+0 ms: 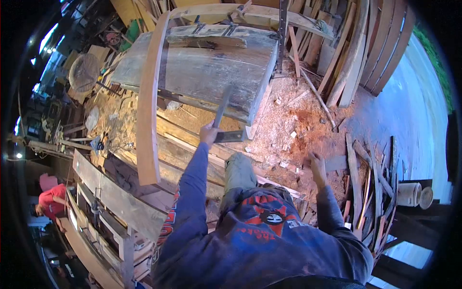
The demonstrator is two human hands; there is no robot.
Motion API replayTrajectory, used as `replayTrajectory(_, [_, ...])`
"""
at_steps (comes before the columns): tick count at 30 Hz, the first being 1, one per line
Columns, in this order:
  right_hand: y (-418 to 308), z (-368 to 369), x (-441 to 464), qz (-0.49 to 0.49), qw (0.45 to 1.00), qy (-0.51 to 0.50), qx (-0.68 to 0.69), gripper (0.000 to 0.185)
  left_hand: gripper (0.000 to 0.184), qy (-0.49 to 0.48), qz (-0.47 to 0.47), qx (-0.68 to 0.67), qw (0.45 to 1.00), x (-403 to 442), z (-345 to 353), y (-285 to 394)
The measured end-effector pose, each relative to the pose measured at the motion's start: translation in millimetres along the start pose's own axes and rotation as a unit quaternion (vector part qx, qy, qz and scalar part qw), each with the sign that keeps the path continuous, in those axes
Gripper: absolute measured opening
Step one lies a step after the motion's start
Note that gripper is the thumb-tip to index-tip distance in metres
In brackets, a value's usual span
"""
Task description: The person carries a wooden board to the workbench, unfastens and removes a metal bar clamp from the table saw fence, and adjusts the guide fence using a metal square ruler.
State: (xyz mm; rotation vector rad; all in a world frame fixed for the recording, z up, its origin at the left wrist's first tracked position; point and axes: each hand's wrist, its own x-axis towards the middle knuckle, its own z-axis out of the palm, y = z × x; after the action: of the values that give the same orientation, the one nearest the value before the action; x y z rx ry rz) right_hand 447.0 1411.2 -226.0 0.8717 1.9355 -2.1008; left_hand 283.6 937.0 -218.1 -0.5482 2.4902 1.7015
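From my end on the head feed, biggest first: sawdust-strewn floor (288, 120), widest open patch running between the slab's right edge and the scrap pile, dotted with loose chips. Large weathered slab (207, 67) ahead, near edge and right-hand corner both in plain view. Long curved board (148, 103) crosses in front of the slab's left part, its lower end running down past the slab's near edge; that side is tight. Upright planks (346, 53) crowd beyond the floor patch, and the scrap pile (368, 188) borders it at lower right, white bucket (409, 194) just outside. A person in a red shirt (52, 200) is far left, well apart from me. L-shaped square (223, 107) is in my left hand (209, 134), fingers clamped on it near its corner; long arm points forward across the slab's near edge, contact can't be told, short arm points right, toward the slab's corner. My trouser knee (240, 169) sits just below it. Right hand (316, 169) is out over the floor beside a flat grey piece (338, 164), fingers curled; can't tell whether they grip anything.
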Motion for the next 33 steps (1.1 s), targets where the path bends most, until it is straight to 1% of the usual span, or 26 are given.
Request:
replayTrajectory(2, [-35.5,29.4,18.7,-0.011,1.0,0.016,0.007,0.027,0.08,-0.061,-0.081,-0.132,0.986,21.2,-7.4,17.0])
replayTrajectory(3, [-52.3,44.6,27.4,-0.023,1.0,-0.005,0.007,0.027,0.082,-0.044,-0.045,-0.123,0.99,56.3,-3.4,-8.6])
replayTrajectory(4, [-65.3,58.2,37.3,-0.035,0.999,-0.024,0.008,0.028,0.082,-0.044,-0.046,-0.125,0.99,77.8,-8.0,-5.1])
replayTrajectory(5, [-75.3,72.1,48.0,-0.033,0.999,-0.022,0.005,0.028,0.083,-0.02,0.011,0.038,0.999,98.9,-11.2,-2.5])
replayTrajectory(6, [-84.4,85.0,59.2,-0.058,0.997,-0.054,-0.021,0.028,0.083,0.003,0.068,0.198,0.978,118.4,-11.5,-1.3])
replayTrajectory(7, [-92.6,91.6,72.2,-0.082,0.992,-0.086,-0.048,0.028,0.083,0.0,0.064,0.194,0.979,133.0,-12.0,8.4])
replayTrajectory(8, [-99.0,92.7,85.5,-0.08,0.992,-0.085,-0.056,0.028,0.084,0.013,0.043,0.23,0.972,144.3,-14.5,27.4])
replayTrajectory(9, [-106.2,93.1,98.2,-0.118,0.974,-0.116,-0.154,0.029,0.086,0.026,0.022,0.264,0.964,159.6,-14.5,37.4])
replayTrajectory(10, [-117.4,94.9,111.7,-0.155,0.944,-0.148,-0.252,0.03,0.086,0.027,0.018,0.254,0.967,181.5,-12.6,35.1])
replayTrajectory(11, [-131.9,90.2,122.6,-0.14,0.915,-0.163,-0.341,0.035,0.087,0.061,0.041,0.277,0.958,202.2,-12.0,30.9])
replayTrajectory(12, [-130.4,83.0,139.5,-0.14,0.909,-0.166,-0.355,0.035,0.089,0.097,0.063,0.299,0.947,224.9,-13.8,26.6])
replayTrajectory(14, [-101.5,44.5,184.2,-0.166,0.895,-0.162,-0.381,0.035,0.09,0.09,0.049,0.254,0.962,262.8,-12.3,14.2])
replayTrajectory(15, [-89.9,20.9,192.2,-0.15,0.891,-0.172,-0.392,0.035,0.089,0.079,0.046,0.274,0.957,267.7,-16.9,21.6])
replayTrajectory(17, [-89.9,-2.3,226.7,-0.024,0.818,-0.162,-0.551,0.039,0.085,0.068,0.041,0.291,0.953,283.5,-28.3,49.8])
replayTrajectory(20, [-125.7,-13.3,241.9,0.006,0.817,-0.158,-0.555,0.04,0.084,0.032,0.031,0.279,0.959,331.3,-38.6,28.8])
replayTrajectory(21, [-129.8,-12.9,252.1,-0.083,0.796,-0.168,-0.576,0.04,0.084,0.032,0.023,0.279,0.96,333.5,-39.1,34.7])
replayTrajectory(23, [-145.2,2.1,276.5,-0.071,0.8,-0.153,-0.575,0.038,0.076,0.06,0.018,0.369,0.927,345.5,-45.7,48.0])
replayTrajectory(24, [-156.7,11.4,287.2,-0.059,0.806,-0.131,-0.574,0.037,0.076,0.062,0.011,0.368,0.928,348.6,-44.9,51.0])
replayTrajectory(25, [-168.9,19.5,299.0,-0.056,0.802,-0.137,-0.578,0.037,0.071,0.098,0.022,0.406,0.908,348.5,-42.0,52.0])
replayTrajectory(26, [-187.2,33.4,311.3,-0.086,0.796,-0.211,-0.561,0.037,0.066,0.132,0.031,0.443,0.886,349.3,-38.7,49.3])
replayTrajectory(27, [-204.0,47.0,325.2,-0.114,0.785,-0.285,-0.539,0.037,0.066,0.13,0.021,0.441,0.888,353.5,-36.7,44.6])
replayTrajectory(29, [-227.4,69.2,358.9,-0.101,0.769,-0.276,-0.567,0.034,0.063,0.06,-0.02,0.419,0.906,364.0,-35.9,37.4])
replayTrajectory(30, [-235.3,79.4,375.8,-0.091,0.758,-0.259,-0.591,0.032,0.063,0.061,-0.03,0.418,0.906,362.8,-32.0,43.9])
replayTrajectory(31, [-226.7,65.5,417.3,-0.396,0.491,-0.35,-0.693,0.029,0.067,0.05,-0.015,0.441,0.896,359.2,-23.4,59.9])
replayTrajectory(32, [-230.6,73.4,450.1,-0.428,0.469,-0.348,-0.69,0.023,0.07,0.039,0.002,0.464,0.885,358.5,-14.2,75.7])
replayTrajectory(33, [-235.6,82.3,482.3,-0.461,0.446,-0.344,-0.686,0.02,0.07,0.039,-0.008,0.464,0.885,363.2,-4.4,86.0])
